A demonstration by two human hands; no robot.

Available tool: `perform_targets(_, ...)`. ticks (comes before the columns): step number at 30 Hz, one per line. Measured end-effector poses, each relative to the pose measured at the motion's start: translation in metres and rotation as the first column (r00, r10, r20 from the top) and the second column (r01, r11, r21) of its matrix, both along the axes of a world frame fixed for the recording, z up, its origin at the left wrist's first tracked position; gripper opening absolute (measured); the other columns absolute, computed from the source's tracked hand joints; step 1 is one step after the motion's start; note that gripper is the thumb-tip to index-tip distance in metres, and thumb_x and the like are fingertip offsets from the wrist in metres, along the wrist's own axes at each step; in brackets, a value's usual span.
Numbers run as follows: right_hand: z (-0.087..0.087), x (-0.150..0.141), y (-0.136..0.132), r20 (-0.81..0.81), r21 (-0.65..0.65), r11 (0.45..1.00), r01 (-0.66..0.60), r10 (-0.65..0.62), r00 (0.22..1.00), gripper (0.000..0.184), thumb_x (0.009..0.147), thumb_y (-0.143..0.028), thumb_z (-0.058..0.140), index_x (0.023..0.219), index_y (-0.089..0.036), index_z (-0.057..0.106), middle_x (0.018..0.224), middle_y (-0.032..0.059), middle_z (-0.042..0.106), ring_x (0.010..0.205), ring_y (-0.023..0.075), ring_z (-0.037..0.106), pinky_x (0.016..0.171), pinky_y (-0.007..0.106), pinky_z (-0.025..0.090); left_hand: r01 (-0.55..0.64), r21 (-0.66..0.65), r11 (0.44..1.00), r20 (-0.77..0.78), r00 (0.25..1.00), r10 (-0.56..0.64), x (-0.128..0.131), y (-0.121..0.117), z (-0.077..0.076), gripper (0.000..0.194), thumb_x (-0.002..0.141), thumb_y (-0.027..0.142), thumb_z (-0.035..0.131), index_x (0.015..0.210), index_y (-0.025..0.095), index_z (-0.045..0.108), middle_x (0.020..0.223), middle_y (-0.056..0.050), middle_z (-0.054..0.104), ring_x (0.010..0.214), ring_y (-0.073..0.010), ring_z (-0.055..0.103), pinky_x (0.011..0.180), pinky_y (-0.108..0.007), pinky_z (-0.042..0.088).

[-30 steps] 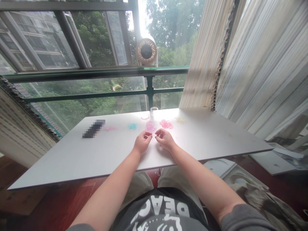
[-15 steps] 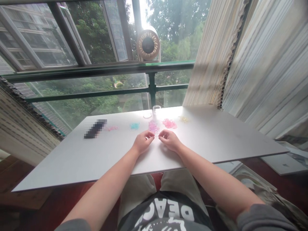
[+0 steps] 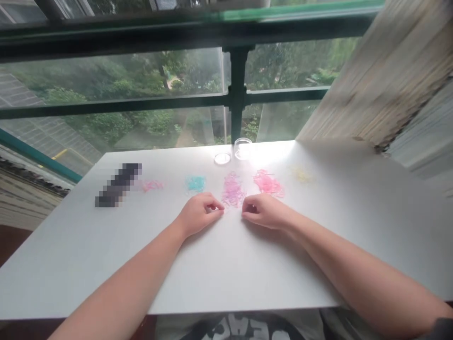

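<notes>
Left hand [image 3: 200,212], right hand [image 3: 266,210]: fingertips pinched together, can't tell on what; purple pile [image 3: 232,190] just beyond, between them.

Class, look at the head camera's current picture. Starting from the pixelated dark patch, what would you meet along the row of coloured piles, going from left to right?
Pixelated dark patch → small pink pile → turquoise pile → purple pile → bright pink pile → pale yellow pile.
</notes>
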State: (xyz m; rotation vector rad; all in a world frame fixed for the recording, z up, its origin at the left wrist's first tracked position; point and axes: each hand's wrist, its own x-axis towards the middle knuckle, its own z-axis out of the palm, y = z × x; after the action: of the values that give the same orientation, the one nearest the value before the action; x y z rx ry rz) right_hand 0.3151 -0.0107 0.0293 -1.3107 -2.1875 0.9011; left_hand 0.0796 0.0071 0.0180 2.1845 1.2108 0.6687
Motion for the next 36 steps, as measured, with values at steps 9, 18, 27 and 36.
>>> perform_targets(9,-0.013,-0.002,-0.024,-0.049,0.132,0.991,0.009,-0.003,0.999,0.011,0.075,-0.018,0.059,0.084,-0.024,0.061,0.065,-0.0009,0.06,0.054,0.0113,0.052,0.052,0.024,0.039,0.005,-0.124,0.992,0.23,0.973,0.024,0.003,-0.013,0.006,0.004,0.076,0.024,0.065,0.075,0.024,0.069,0.074,-0.002,0.062,0.071,-0.0141,0.06,0.071,-0.027,0.049)
perform_targets(18,-0.011,-0.011,-0.026,-0.223,0.126,0.992,0.003,0.026,0.974,0.013,0.077,-0.017,0.058,0.087,-0.024,0.061,0.064,-0.0015,0.057,0.051,0.0098,0.048,0.052,0.024,0.04,0.056,-0.16,0.986,0.298,0.954,-0.005,0.007,-0.019,0.007,0.004,0.074,0.024,0.068,0.074,0.026,0.071,0.07,-0.002,0.061,0.067,-0.0145,0.06,0.068,-0.029,0.051)
perform_targets(27,-0.01,-0.01,-0.024,-0.269,0.169,0.985,-0.024,0.069,0.961,0.013,0.077,-0.009,0.054,0.08,-0.02,0.061,0.067,-0.0002,0.054,0.053,0.0084,0.046,0.05,0.021,0.038,0.093,-0.09,0.992,0.264,0.962,-0.067,0.008,-0.018,0.008,0.003,0.074,0.02,0.068,0.075,0.021,0.071,0.071,-0.002,0.061,0.067,-0.0124,0.06,0.067,-0.025,0.049)
perform_targets(36,-0.01,-0.009,-0.024,-0.253,0.192,0.981,-0.007,0.057,0.966,0.014,0.076,-0.006,0.055,0.079,-0.017,0.062,0.07,0.0,0.054,0.053,0.0064,0.044,0.05,0.02,0.037,0.121,-0.09,0.989,0.255,0.962,-0.095,0.007,-0.017,0.006,0.006,0.076,0.018,0.066,0.08,0.019,0.07,0.074,-0.002,0.061,0.071,-0.0122,0.059,0.069,-0.025,0.047)
